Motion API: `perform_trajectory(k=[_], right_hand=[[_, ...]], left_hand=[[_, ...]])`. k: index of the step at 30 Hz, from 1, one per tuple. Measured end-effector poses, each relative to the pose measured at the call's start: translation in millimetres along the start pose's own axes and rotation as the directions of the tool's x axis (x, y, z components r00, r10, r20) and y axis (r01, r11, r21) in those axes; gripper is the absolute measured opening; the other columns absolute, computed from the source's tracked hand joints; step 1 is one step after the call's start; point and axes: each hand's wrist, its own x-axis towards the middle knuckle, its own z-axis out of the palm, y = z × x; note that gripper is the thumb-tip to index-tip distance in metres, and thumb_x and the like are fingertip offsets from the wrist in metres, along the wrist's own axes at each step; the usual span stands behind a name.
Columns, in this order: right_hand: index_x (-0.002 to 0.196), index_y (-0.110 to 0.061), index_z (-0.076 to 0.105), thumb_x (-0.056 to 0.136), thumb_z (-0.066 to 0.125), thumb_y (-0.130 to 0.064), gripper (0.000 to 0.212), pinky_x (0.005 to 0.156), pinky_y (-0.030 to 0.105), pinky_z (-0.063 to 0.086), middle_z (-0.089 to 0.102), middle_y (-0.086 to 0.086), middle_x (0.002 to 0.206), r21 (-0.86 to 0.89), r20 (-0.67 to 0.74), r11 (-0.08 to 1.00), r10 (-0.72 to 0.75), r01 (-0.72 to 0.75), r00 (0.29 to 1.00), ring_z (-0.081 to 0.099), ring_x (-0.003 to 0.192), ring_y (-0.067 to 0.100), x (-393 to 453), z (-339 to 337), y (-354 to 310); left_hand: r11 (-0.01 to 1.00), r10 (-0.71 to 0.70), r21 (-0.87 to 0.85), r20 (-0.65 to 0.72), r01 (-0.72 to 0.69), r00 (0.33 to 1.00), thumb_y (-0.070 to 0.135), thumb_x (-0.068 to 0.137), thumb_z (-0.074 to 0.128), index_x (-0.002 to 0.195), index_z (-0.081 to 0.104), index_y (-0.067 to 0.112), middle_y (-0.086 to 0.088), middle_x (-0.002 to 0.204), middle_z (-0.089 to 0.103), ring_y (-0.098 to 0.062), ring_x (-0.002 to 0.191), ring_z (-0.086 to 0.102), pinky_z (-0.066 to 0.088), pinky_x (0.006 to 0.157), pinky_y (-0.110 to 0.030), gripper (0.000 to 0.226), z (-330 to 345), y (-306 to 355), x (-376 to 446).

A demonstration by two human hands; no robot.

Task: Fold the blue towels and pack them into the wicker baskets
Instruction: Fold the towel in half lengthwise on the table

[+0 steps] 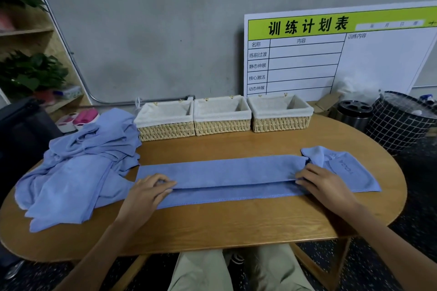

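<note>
A blue towel point(227, 176) lies stretched across the wooden table point(212, 229), folded lengthwise into a long strip. My left hand point(149, 192) pinches the folded edge near the strip's left end. My right hand point(324, 183) grips the bunched fold near its right end, where a flap with printed lettering spreads out. A heap of crumpled blue towels point(78, 168) sits on the table's left side. Three wicker baskets with white liners stand in a row at the back: left point(165, 130), middle point(222, 126), right point(281, 123). All three look empty.
A white planning board with a green header point(331, 54) leans on the grey wall behind the baskets. A metal bin point(353, 113) and a grid-patterned hamper point(399, 125) stand right of the table. Shelves with plants point(30, 73) are at the left. My knees show under the table's front edge.
</note>
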Motion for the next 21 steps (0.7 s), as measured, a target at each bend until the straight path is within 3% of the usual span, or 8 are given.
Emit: perform_trajectory(k=[3,6,9,12,15,18,21], right_hand=[[0.092,-0.028,0.068,0.098,0.045,-0.046,0.030,0.060,0.018,0.040,0.056,-0.017,0.095,-0.012,0.083,0.996,-0.087,0.089,0.993,0.056,0.077,0.008,-5.5,0.1,2.0],[0.091,-0.028,0.070,0.097,0.047,-0.048,0.030,0.064,0.015,0.037,0.055,-0.018,0.095,0.020,0.091,0.996,-0.085,0.083,0.992,0.054,0.078,0.008,-8.0,-1.4,4.8],[0.091,-0.030,0.071,0.094,0.051,-0.052,0.029,0.065,0.009,0.033,0.056,-0.018,0.095,0.027,0.116,0.997,-0.080,0.078,0.990,0.054,0.080,0.007,-5.1,-5.0,2.8],[0.094,-0.032,0.071,0.093,0.049,-0.057,0.033,0.065,0.010,0.036,0.055,-0.021,0.097,0.034,0.143,0.997,-0.075,0.071,0.987,0.053,0.083,0.003,-4.9,-7.6,4.2],[0.098,-0.031,0.072,0.094,0.049,-0.054,0.033,0.065,0.021,0.048,0.057,-0.022,0.099,0.080,0.124,0.997,-0.023,0.013,0.992,0.055,0.088,0.002,-9.5,-5.8,5.2],[0.097,-0.035,0.072,0.091,0.057,-0.053,0.024,0.075,0.021,0.047,0.061,-0.020,0.100,0.156,0.103,0.983,0.078,-0.094,0.992,0.058,0.095,0.004,-12.4,-3.6,4.0],[0.093,-0.037,0.072,0.088,0.073,-0.031,0.008,0.083,0.021,0.045,0.064,-0.017,0.101,0.223,0.149,0.950,0.190,-0.220,0.970,0.059,0.099,0.004,-8.9,-1.8,6.4]], left_hand=[[0.994,-0.012,-0.102,0.154,0.028,0.988,0.059,0.102,0.033,0.121,0.071,0.037,0.022,0.114,0.055,0.000,0.098,0.053,0.047,0.075,-0.025,0.048,0.7,-2.9,-9.3],[0.989,-0.026,-0.141,0.176,0.051,0.984,0.063,0.099,0.035,0.123,0.069,0.041,0.028,0.115,0.049,0.000,0.102,0.050,0.043,0.079,-0.021,0.047,1.1,-6.5,-13.3],[0.983,-0.006,-0.183,0.137,0.031,0.991,0.051,0.099,0.051,0.116,0.074,0.036,0.022,0.102,0.049,-0.001,0.092,0.051,0.039,0.073,-0.017,0.032,-2.0,-2.7,-14.3],[0.956,-0.066,-0.275,0.147,0.105,0.987,0.038,0.095,0.063,0.105,0.075,0.029,0.017,0.088,0.049,-0.006,0.078,0.057,0.047,0.064,-0.024,0.018,-3.8,0.4,-15.2],[0.966,-0.101,-0.218,0.161,0.136,0.982,0.053,0.094,0.057,0.114,0.072,0.030,0.023,0.096,0.053,-0.005,0.087,0.060,0.048,0.070,-0.025,0.035,-7.7,-4.6,-17.3],[0.975,-0.114,-0.173,0.131,0.136,0.985,0.059,0.094,0.047,0.112,0.072,0.027,0.022,0.099,0.055,-0.003,0.092,0.059,0.046,0.076,-0.023,0.045,-14.6,-17.2,-24.8],[0.991,-0.068,-0.110,0.111,0.080,0.992,0.061,0.099,0.040,0.104,0.074,0.026,0.020,0.098,0.059,0.000,0.089,0.058,0.045,0.075,-0.022,0.049,-19.6,-21.9,-27.4]])
